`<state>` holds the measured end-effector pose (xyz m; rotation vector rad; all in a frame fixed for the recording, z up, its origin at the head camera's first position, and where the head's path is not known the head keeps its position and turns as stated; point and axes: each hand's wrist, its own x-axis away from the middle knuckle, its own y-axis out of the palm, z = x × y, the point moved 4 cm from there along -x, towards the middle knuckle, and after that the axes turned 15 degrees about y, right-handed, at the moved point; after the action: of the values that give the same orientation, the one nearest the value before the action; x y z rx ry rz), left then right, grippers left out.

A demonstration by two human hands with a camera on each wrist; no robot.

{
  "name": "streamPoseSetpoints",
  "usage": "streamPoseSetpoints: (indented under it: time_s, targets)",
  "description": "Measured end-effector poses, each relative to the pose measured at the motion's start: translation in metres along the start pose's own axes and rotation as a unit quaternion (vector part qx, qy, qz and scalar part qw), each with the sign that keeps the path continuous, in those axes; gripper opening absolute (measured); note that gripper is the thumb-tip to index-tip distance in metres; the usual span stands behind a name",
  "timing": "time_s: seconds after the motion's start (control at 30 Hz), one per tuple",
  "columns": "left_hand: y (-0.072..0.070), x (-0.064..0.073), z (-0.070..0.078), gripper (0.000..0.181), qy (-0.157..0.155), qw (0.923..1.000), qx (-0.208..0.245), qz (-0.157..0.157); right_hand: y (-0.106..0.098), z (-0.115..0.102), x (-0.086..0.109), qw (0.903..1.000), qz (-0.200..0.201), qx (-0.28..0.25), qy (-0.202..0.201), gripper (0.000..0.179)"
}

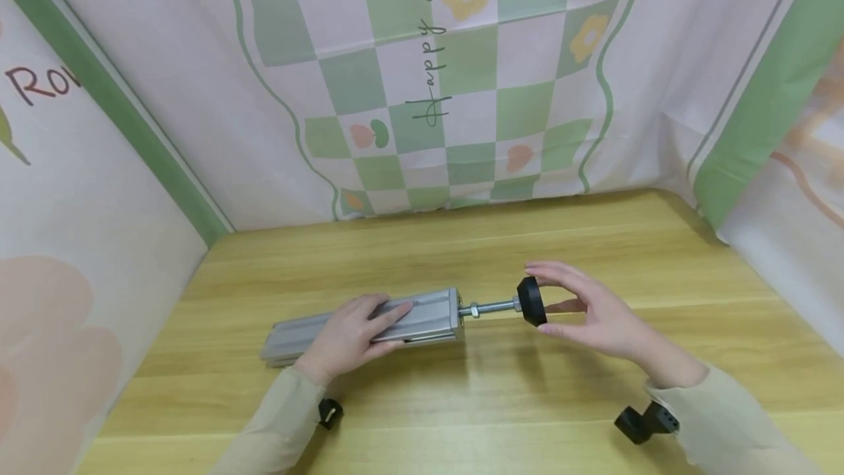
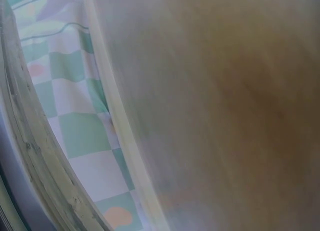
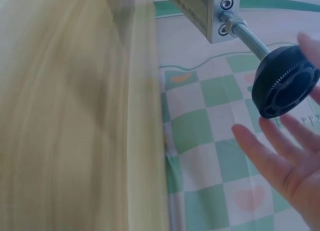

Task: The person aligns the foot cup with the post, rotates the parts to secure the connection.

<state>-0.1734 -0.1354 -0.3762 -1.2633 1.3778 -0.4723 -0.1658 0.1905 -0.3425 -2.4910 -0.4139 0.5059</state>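
Observation:
A silver aluminium profile lies lengthwise in front of me, slightly tilted, its right end over the wooden table. My left hand grips it from above, fingers across the top and thumb along the near side. From its end plate a threaded rod with a hex nut sticks out to the right. The rod ends in a round black levelling foot, ribbed inside. My right hand holds this foot by the rim, thumb and fingers on opposite sides; one fingertip stands apart from it.
The wooden table reaches back to a checked fabric curtain. More printed fabric hangs at the left and right. Black camera mounts are at both wrists. The left wrist view mostly shows blurred table.

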Motion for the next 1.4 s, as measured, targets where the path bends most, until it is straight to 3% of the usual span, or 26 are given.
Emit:
streamPoseSetpoints:
  time_s: [0.13,0.3,0.6,0.9,1.1,1.4]
  targets:
    - [0.0,0.0,0.0,0.062,0.003,1.0,-0.004,0.003,-0.001,0.0,0.002,0.9999,-0.002,0.0,-0.015,0.067]
    - [0.001,0.001,0.001,0.061,0.006,1.0,0.0,0.005,-0.001,0.001,0.003,0.9999,-0.003,-0.015,-0.003,0.064]
    - [0.0,0.001,0.001,0.061,-0.001,1.0,0.006,0.004,0.001,0.002,0.002,0.9965,-0.002,-0.027,0.079,0.053]
    - [0.0,0.001,0.002,0.06,0.002,1.0,0.002,0.005,0.005,0.004,-0.002,0.9796,-0.043,-0.096,0.171,0.039]
    - [0.0,0.001,0.001,0.061,0.006,0.9999,0.006,0.013,0.006,0.004,-0.005,0.9689,-0.056,-0.106,0.216,0.038]
    - [0.001,0.001,0.001,0.061,0.006,0.9999,0.0,0.011,0.009,0.007,-0.009,0.9575,-0.072,-0.138,0.243,0.039]
